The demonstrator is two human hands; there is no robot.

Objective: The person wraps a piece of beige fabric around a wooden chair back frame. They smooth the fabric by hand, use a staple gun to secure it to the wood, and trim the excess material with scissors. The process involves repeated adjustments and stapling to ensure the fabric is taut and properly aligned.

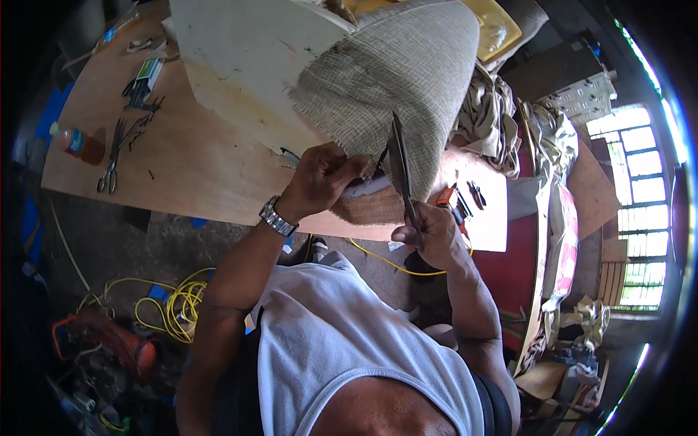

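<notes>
A piece of coarse grey-beige woven fabric (407,73) with frayed edges lies over the near part of the wooden tabletop, its near end folded toward me. My left hand (320,180), with a metal watch on the wrist, pinches the fabric's frayed near edge. My right hand (435,236) is closed round the handles of dark metal shears (398,156). Their long blades point away from me and lie against the fabric, just right of my left fingers. Something white (367,185) shows under the lifted edge. Part of the shears' handles is hidden in my palm.
Another pair of scissors (114,156), a bottle of amber liquid (81,144) and a small box (147,73) lie on the table (240,167) at left. An orange tool (446,196) and pliers (477,195) lie at right. Yellow hose (174,309) coils on the floor beside a red machine (116,341).
</notes>
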